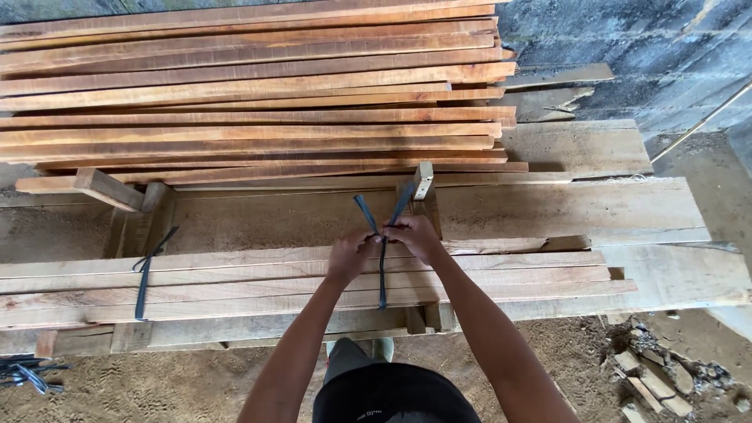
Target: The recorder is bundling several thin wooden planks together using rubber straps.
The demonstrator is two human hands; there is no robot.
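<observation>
On bundled planks [235, 286] — two hands [350, 256], [415, 235] | each grip clamped on dark strap [383, 274] | two straps — second [143, 282] left.

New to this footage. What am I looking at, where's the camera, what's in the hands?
There is no machine here: a person works with two bare hands. The single picture comes from a camera worn on the head, looking down along both forearms.

The left hand and the right hand meet over a bundle of long wooden boards lying on a bench of rough planks. Both hands grip a dark strap that runs around the bundle; its two loose ends stick up in a V between the hands.

A second dark strap is already knotted around the same bundle further left. Behind, a bigger stack of boards is piled up. More spare straps lie on the sawdust-covered ground at lower left, and broken rubble lies at lower right.
</observation>
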